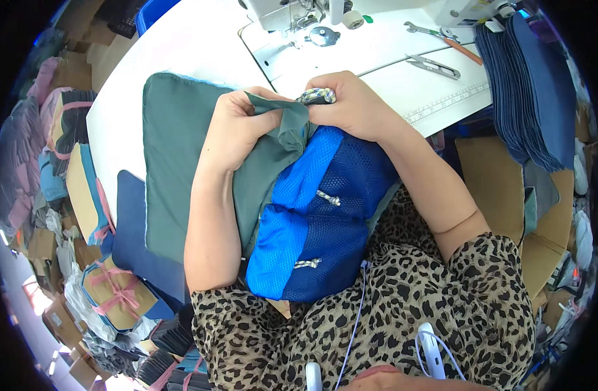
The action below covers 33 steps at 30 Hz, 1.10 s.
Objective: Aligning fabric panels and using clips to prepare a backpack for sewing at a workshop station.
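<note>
My left hand (237, 127) is closed in a pinch on a dark green fabric panel (175, 169), bunching its folded edge. Close beside it, my right hand (351, 107) grips the same gathered edge. A patterned cord loop (317, 96) sticks out by its fingers; whether they touch it I cannot tell. Blue mesh pockets (325, 195) hang from my right hand toward my lap, bright blue on one side and darker on the other. Two short knotted cord pulls (328, 197) show on them. The green panel spreads leftward over the white table (123, 124).
A sewing machine (292, 16) stands at the far edge. Thread snips (436, 66) and an orange-handled tool (463, 52) lie to its right. Dark blue fabric pieces (530, 91) are stacked at the right, above an open cardboard box (484, 176). Tied bundles (119, 290) sit at the lower left.
</note>
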Motion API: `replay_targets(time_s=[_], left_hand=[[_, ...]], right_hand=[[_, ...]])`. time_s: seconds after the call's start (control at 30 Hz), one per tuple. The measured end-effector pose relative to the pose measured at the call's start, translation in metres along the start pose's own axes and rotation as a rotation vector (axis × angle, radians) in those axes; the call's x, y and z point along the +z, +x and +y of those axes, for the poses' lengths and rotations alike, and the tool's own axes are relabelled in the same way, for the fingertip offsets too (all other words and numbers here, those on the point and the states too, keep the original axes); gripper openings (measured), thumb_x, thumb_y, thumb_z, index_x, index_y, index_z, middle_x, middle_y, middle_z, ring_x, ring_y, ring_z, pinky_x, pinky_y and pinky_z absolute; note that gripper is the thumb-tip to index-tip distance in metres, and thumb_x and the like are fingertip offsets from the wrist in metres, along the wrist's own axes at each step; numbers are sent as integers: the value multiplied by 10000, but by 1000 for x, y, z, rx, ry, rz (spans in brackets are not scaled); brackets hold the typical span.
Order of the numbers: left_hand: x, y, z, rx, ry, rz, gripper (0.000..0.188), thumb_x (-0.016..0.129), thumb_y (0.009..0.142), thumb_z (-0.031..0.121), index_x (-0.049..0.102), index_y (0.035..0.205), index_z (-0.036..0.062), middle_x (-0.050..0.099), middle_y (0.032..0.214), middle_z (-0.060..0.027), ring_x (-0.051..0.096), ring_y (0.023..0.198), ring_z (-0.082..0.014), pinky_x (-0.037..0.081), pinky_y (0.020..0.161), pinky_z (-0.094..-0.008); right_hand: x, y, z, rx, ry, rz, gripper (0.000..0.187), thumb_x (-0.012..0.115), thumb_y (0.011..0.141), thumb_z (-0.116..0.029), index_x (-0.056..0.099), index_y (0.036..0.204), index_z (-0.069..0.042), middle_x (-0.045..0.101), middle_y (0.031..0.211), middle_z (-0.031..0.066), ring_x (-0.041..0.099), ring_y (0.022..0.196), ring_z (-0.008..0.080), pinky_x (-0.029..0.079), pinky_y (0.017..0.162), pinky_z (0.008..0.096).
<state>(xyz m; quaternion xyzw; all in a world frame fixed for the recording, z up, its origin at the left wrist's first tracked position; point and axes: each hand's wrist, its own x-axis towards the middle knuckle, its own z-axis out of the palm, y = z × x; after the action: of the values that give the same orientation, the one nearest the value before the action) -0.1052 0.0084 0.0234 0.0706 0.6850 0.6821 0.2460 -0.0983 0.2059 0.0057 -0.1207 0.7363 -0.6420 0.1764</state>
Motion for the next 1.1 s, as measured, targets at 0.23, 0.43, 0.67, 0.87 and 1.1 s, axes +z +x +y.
replay_targets(time_s=[0.23, 0.43, 0.67, 0.87, 1.1], left_hand=[[-6, 8, -15, 9, -215, 15, 157, 617, 765, -34, 646, 919, -18, 664, 840, -73, 607, 729, -99, 478, 662, -216], [-8, 7, -16, -21, -272, -14, 166, 624, 783, -9, 654, 946, 2, 664, 865, -61, 611, 771, -113, 491, 721, -254], [-8, 6, -17, 25, -257, -14, 163, 608, 793, -8, 653, 949, 1, 657, 881, -59, 605, 793, -110, 479, 729, -234], [-6, 6, -15, 35, -230, -1, 168, 610, 788, -6, 647, 952, -7, 654, 863, -60, 602, 783, -104, 479, 716, -231], [-7, 5, -12, 20, -175, 18, 173, 593, 788, -28, 641, 955, -30, 656, 863, -77, 601, 774, -112, 481, 710, -241]], right_hand=[[-3, 2, 4, -38, 134, 19, 181, 692, 732, -146, 669, 818, 11, 560, 619, -19, 446, 577, 46, 367, 523, 222], [-6, 1, 1, 28, 120, -19, 111, 684, 759, -123, 640, 753, -22, 547, 647, -47, 449, 606, 22, 356, 547, 185], [-6, 3, 5, 23, 56, -1, 101, 683, 747, -112, 636, 760, -24, 544, 640, -48, 457, 607, 20, 359, 551, 180], [-2, 1, 6, 11, 40, 43, 97, 680, 752, -97, 641, 794, -19, 566, 676, -40, 470, 617, 23, 375, 564, 182], [0, 1, 7, -10, 124, 42, 96, 660, 777, -81, 650, 842, -11, 595, 717, -21, 514, 663, 34, 406, 607, 178]])
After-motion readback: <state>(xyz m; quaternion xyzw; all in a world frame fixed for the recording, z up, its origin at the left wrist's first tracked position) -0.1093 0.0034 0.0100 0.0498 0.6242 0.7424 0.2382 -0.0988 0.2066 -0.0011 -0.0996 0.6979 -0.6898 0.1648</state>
